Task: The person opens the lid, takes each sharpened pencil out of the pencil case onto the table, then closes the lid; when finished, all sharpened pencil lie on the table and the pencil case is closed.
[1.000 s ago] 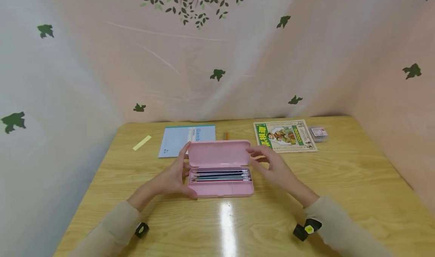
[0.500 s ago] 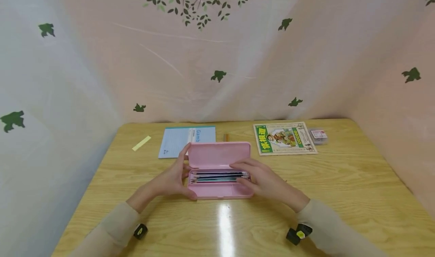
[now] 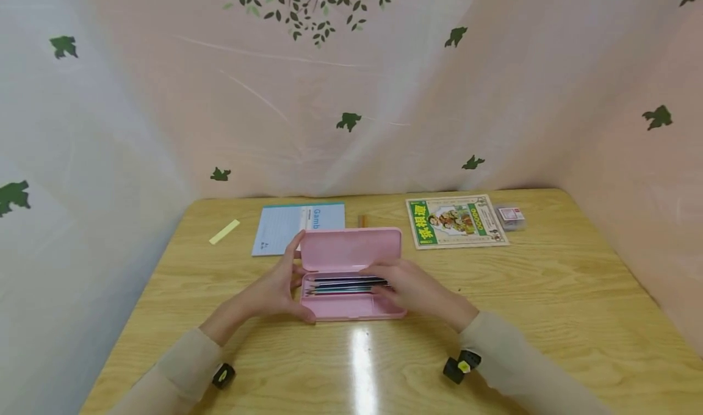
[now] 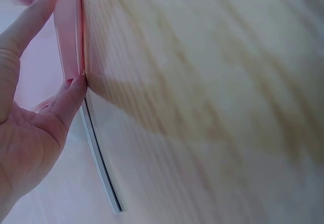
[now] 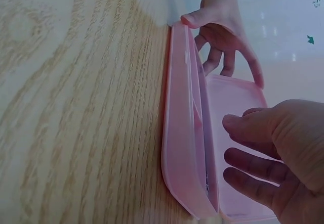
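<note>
A pink pencil case (image 3: 337, 308) lies on the table with its lid (image 3: 351, 249) raised at the back. Several pencils (image 3: 337, 285) lie side by side in its rear compartment, tips to the left. The left hand (image 3: 274, 290) holds the case's left end, thumb at the front corner and index finger against the lid. Over the right part of the case is the right hand (image 3: 409, 284), covering the pencils' right ends. In the right wrist view, the right hand's fingers (image 5: 253, 168) are slightly bent and apart, with nothing visible between them.
Behind the case lie a blue notebook (image 3: 280, 226) and a small orange-brown item (image 3: 362, 221). A yellow strip (image 3: 224, 232) is at the left. An illustrated booklet (image 3: 456, 221) and a small clear box with a white label (image 3: 511, 217) lie at the back right.
The right hand has moved from beside the lid's right edge, down and leftward over the pencils' right ends. The left hand has kept its hold on the case.
</note>
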### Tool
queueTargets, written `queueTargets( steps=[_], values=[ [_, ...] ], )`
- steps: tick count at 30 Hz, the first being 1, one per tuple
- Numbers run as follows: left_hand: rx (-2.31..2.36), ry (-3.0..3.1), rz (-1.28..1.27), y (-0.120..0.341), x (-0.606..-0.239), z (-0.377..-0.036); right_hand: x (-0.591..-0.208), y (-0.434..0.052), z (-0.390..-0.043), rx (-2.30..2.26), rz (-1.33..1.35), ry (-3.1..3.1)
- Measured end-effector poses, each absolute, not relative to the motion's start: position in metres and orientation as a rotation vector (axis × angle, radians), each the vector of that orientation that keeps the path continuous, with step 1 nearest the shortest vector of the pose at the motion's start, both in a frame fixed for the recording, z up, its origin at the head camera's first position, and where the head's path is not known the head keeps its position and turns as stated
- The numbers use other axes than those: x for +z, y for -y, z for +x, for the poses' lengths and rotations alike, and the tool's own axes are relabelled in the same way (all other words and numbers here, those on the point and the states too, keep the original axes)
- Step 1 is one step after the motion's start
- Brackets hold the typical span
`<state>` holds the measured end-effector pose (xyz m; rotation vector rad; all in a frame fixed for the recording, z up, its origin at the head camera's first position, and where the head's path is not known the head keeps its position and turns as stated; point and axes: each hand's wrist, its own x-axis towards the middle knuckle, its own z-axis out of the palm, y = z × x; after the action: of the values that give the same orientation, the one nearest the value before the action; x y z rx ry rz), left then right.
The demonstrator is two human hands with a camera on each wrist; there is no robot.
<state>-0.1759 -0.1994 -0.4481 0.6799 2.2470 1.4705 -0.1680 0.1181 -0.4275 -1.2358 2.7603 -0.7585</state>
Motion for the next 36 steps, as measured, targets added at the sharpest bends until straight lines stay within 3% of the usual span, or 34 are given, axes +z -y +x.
queueTargets(
  steps=[36],
  values=[
    [1.478,-2.257,0.67,0.2,-0.453,-0.175,-0.435,-0.096,-0.178,-0.589,-1.209,-2.798]
  ],
)
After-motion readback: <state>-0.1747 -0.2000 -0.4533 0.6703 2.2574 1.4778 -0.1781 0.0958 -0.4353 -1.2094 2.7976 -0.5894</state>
